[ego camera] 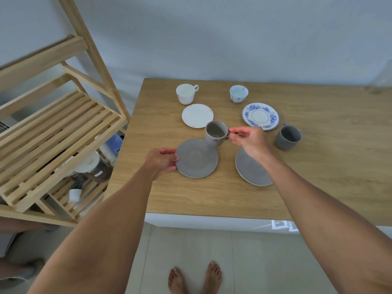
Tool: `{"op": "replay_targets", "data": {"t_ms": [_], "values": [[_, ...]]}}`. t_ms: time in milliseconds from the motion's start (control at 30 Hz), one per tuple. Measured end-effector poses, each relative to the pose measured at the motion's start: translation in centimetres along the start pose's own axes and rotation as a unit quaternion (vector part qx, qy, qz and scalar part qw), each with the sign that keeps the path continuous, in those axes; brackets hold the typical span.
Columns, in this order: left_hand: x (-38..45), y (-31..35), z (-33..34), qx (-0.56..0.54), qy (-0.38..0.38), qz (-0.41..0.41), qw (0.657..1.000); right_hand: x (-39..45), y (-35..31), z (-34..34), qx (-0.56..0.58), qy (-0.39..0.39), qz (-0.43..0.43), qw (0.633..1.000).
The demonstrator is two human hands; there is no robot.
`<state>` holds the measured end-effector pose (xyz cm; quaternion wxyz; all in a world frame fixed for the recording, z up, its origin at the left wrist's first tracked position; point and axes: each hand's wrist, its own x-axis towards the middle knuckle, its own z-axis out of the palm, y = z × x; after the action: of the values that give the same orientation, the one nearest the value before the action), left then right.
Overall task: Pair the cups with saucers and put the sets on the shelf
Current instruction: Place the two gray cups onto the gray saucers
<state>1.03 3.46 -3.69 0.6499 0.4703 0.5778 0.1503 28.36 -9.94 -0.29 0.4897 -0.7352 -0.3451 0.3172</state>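
Fingers (169,160) of our left hand (161,161) pinch the left rim of a grey saucer (197,159) lying flat on the worktop (318,166); thumb on top, forearm reaching in from lower left. Our right hand (249,140) grips the handle of a grey cup (216,133) between thumb and forefingers, cup upright, held over the saucer's far right edge; whether it touches the saucer we cannot tell. Right forearm crosses a second grey saucer (251,170), partly hiding it. Bare feet (195,279) on pale floor tiles (254,262) below the worktop's near edge.

Further right, a second grey cup (288,137) stands alone on the wood. Behind it, a blue-patterned saucer (260,116); to its left, a plain white saucer (197,115). At the back, a white cup (186,93) and a blue-patterned cup (238,93), each standing apart behind its matching saucer.

Worktop is light wood-grain, set against a pale wall (212,39). Wooden slatted shelf (53,132) stands to the left; its upper tier is bare, lower tiers carry assorted items.
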Motion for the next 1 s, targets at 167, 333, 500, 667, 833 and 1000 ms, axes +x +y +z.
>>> {"op": "replay_targets", "data": {"t_ms": [167, 333, 500, 667, 833, 1000], "values": [[0.0, -0.3, 0.1, 0.001, 0.008, 0.004, 1.000, -1.3, 0.1, 2.4, 0.007, -0.036, 0.005, 0.999], [0.0, -0.3, 0.1, 0.006, 0.005, 0.009, 1.000, -2.5, 0.5, 4.1, -0.005, -0.043, 0.013, 0.999], [0.0, -0.4, 0.3, -0.005, 0.004, 0.011, 1.000, -3.7, 0.4, 5.2, -0.026, -0.045, 0.011, 0.999], [0.4, -0.7, 0.2, 0.003, 0.016, 0.009, 1.000, -4.0, 0.8, 6.0, -0.033, -0.044, 0.011, 0.998], [0.4, -0.7, 0.2, 0.009, 0.018, 0.008, 1.000, -4.2, 0.7, 6.1, -0.049, -0.030, 0.007, 0.998], [0.0, -0.6, 0.5, 0.001, 0.023, 0.014, 1.000, -4.4, 0.6, 6.1, -0.040, -0.029, 0.014, 0.999]]}}
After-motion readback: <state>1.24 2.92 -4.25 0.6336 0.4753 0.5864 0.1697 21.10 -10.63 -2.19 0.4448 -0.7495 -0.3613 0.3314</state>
